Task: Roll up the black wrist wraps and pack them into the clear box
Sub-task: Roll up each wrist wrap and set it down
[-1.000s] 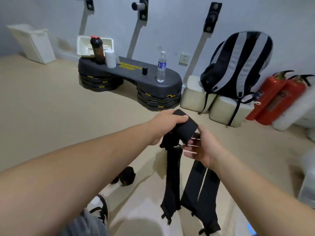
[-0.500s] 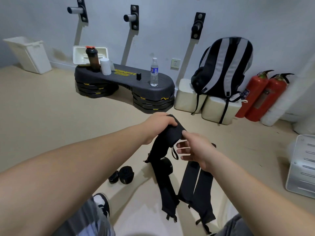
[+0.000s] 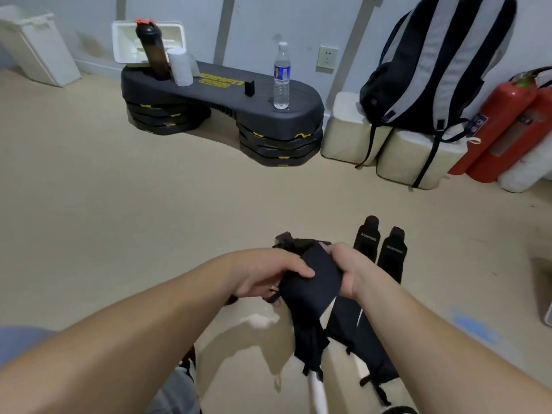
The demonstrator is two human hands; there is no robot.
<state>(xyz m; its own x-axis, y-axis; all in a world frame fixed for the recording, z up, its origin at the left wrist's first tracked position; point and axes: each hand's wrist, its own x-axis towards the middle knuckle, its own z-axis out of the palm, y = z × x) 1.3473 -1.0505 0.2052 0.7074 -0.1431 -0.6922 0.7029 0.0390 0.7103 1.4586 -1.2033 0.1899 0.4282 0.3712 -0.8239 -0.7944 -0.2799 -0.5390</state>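
Head view: a black wrist wrap (image 3: 310, 282), its top end folded over, is held above the floor, its long tail hanging toward the near edge. The left hand (image 3: 265, 274) grips it, thumb on top; the right hand (image 3: 351, 271) has its fingers curled round the wrap's right side. Two more wraps (image 3: 366, 240) lie flat on the floor just beyond. The inside of the white bin (image 3: 38, 52) by the far-left wall cannot be seen.

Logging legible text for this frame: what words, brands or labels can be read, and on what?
"XUEYING", roughly, white print: each of two flat black wrist wraps on the floor.
Yellow lettering ending "FIT": dark grey step platform; rest blurred.
Blue label on clear water bottle: unreadable.
Label on red fire extinguisher: unreadable.
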